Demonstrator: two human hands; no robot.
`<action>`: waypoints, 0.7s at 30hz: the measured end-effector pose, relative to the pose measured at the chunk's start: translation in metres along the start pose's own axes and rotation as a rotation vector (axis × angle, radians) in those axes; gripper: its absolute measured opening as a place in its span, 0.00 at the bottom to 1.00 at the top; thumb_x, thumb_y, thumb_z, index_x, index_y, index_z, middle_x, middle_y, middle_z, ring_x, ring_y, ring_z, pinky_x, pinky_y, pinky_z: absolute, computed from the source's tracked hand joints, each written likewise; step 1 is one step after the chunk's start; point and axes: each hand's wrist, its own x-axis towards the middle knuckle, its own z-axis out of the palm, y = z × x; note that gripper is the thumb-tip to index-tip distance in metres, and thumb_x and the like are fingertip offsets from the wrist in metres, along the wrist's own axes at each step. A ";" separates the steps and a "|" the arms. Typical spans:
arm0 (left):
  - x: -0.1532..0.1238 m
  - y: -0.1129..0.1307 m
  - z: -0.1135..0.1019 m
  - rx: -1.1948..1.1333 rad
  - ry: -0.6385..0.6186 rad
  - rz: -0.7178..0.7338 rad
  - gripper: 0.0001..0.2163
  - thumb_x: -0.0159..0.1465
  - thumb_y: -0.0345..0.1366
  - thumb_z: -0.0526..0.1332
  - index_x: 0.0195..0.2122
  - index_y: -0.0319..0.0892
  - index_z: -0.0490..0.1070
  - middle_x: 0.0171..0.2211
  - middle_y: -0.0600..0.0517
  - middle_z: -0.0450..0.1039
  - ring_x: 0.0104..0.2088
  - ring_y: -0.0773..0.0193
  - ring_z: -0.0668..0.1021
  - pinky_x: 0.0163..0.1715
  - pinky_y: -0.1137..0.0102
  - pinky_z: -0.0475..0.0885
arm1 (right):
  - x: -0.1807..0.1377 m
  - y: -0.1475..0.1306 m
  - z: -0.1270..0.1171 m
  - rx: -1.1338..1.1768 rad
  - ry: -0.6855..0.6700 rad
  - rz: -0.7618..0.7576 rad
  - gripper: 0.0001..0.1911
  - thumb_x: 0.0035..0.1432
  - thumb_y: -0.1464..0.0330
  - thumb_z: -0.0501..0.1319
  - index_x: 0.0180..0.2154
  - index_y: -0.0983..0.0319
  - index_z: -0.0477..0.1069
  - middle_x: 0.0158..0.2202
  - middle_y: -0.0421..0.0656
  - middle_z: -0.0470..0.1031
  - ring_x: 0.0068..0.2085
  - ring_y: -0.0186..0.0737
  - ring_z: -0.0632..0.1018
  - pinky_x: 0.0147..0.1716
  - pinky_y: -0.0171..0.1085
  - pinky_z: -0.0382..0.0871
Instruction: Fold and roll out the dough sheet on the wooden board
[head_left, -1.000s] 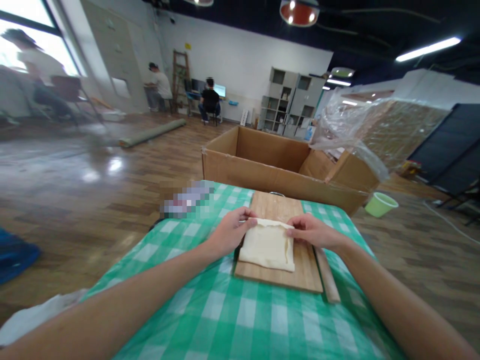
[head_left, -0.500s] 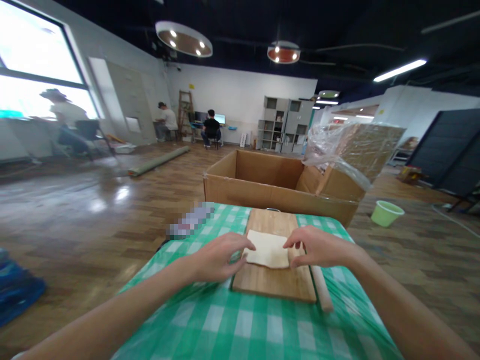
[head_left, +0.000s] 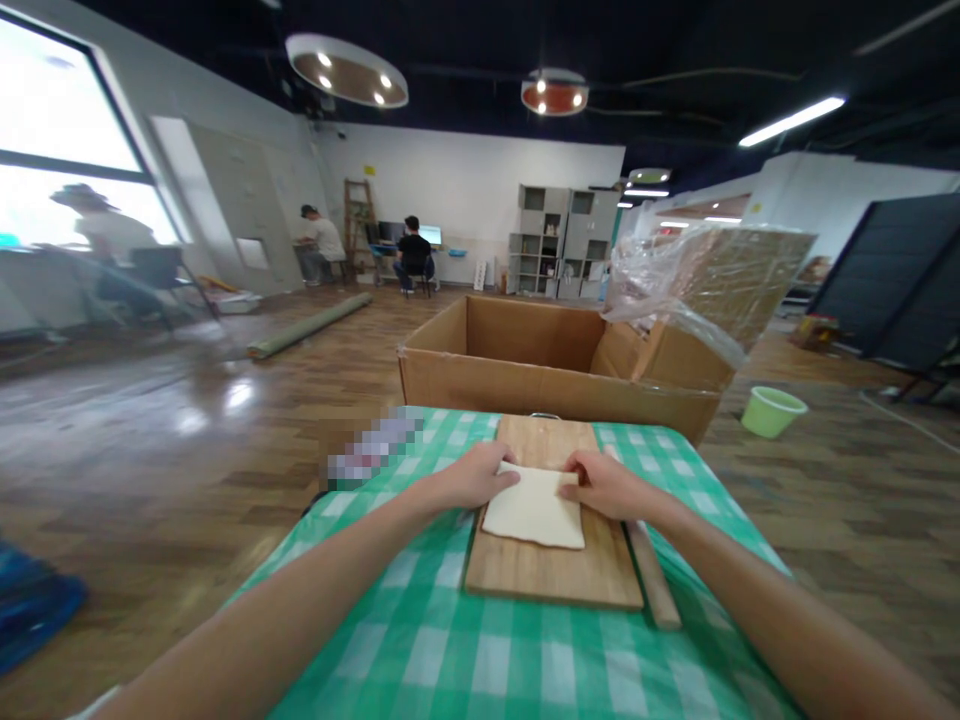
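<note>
A flat, pale, roughly square sheet of dough [head_left: 534, 510] lies on the wooden cutting board [head_left: 551, 580]. My left hand [head_left: 480, 476] pinches its far left corner, thumb on top and the other fingers partly hidden. At the far right corner, my right hand [head_left: 600, 484] grips the dough between thumb and fingers. A wooden rolling pin [head_left: 655, 580] rests along the right side of the board, partly under my right forearm.
Green checked cloth [head_left: 420, 640] covers the table. A big open cardboard box [head_left: 555, 388] stands just beyond it. A light green bucket [head_left: 772, 412] is on the floor at right. A blurred object [head_left: 375, 450] lies at the table's left edge. People sit farther back.
Both hands have moved from the dough's sides to its far corners and closed on them. The sheet looks squarer, its near edge a little closer to me. The view has shifted slightly.
</note>
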 end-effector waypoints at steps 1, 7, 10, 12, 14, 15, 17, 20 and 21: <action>0.002 -0.001 0.000 -0.050 -0.006 -0.007 0.10 0.65 0.41 0.60 0.41 0.42 0.76 0.40 0.47 0.80 0.42 0.55 0.79 0.43 0.64 0.71 | 0.000 0.001 -0.002 0.009 -0.022 -0.005 0.09 0.60 0.63 0.67 0.39 0.61 0.76 0.37 0.45 0.81 0.36 0.42 0.77 0.34 0.38 0.65; 0.009 -0.006 0.000 -0.364 -0.012 -0.100 0.12 0.60 0.43 0.66 0.38 0.40 0.79 0.31 0.50 0.80 0.33 0.58 0.79 0.33 0.68 0.68 | -0.009 -0.004 -0.032 0.200 -0.298 0.064 0.14 0.60 0.61 0.62 0.25 0.60 0.73 0.25 0.42 0.77 0.26 0.39 0.73 0.26 0.37 0.61; 0.012 0.000 0.004 -0.395 -0.024 -0.105 0.12 0.61 0.45 0.66 0.32 0.40 0.79 0.29 0.49 0.80 0.31 0.59 0.79 0.30 0.69 0.67 | -0.018 -0.009 -0.043 0.353 -0.553 0.162 0.18 0.60 0.59 0.62 0.21 0.60 0.71 0.21 0.43 0.76 0.21 0.37 0.71 0.23 0.36 0.60; 0.015 0.009 0.007 -0.317 -0.007 -0.070 0.13 0.62 0.45 0.65 0.28 0.41 0.79 0.27 0.50 0.79 0.29 0.61 0.77 0.29 0.70 0.65 | -0.022 -0.012 -0.044 0.340 -0.633 0.143 0.20 0.61 0.58 0.60 0.20 0.60 0.70 0.20 0.44 0.76 0.20 0.36 0.70 0.22 0.36 0.59; 0.018 0.018 0.011 -0.240 0.001 -0.042 0.14 0.64 0.44 0.63 0.26 0.41 0.78 0.26 0.51 0.79 0.28 0.62 0.76 0.27 0.70 0.63 | -0.021 -0.014 -0.042 0.224 -0.537 0.101 0.21 0.62 0.57 0.60 0.20 0.60 0.71 0.20 0.44 0.76 0.21 0.36 0.70 0.21 0.36 0.59; 0.020 0.022 0.013 -0.220 -0.003 -0.029 0.15 0.65 0.44 0.61 0.26 0.41 0.78 0.26 0.51 0.78 0.27 0.62 0.75 0.27 0.70 0.62 | -0.019 -0.015 -0.039 0.156 -0.422 0.071 0.20 0.62 0.57 0.61 0.22 0.60 0.73 0.22 0.44 0.77 0.22 0.37 0.71 0.22 0.36 0.59; 0.022 0.027 0.017 -0.227 -0.020 -0.007 0.17 0.67 0.45 0.60 0.26 0.40 0.77 0.26 0.51 0.78 0.27 0.62 0.75 0.26 0.70 0.61 | -0.013 -0.015 -0.029 0.099 -0.177 0.004 0.15 0.61 0.57 0.65 0.30 0.61 0.77 0.27 0.45 0.80 0.27 0.39 0.75 0.25 0.36 0.62; 0.021 0.027 0.023 -0.350 0.002 -0.044 0.14 0.65 0.44 0.63 0.31 0.39 0.79 0.29 0.50 0.80 0.30 0.62 0.78 0.26 0.71 0.64 | -0.004 -0.014 -0.007 0.242 -0.033 -0.070 0.15 0.61 0.57 0.65 0.41 0.62 0.79 0.36 0.46 0.83 0.34 0.42 0.79 0.31 0.37 0.68; 0.019 0.027 0.024 -0.407 0.017 -0.071 0.12 0.65 0.44 0.64 0.34 0.39 0.79 0.30 0.49 0.81 0.30 0.61 0.79 0.27 0.72 0.65 | -0.002 -0.014 0.001 0.287 -0.015 -0.084 0.14 0.62 0.58 0.65 0.42 0.62 0.79 0.36 0.46 0.83 0.35 0.42 0.79 0.32 0.37 0.69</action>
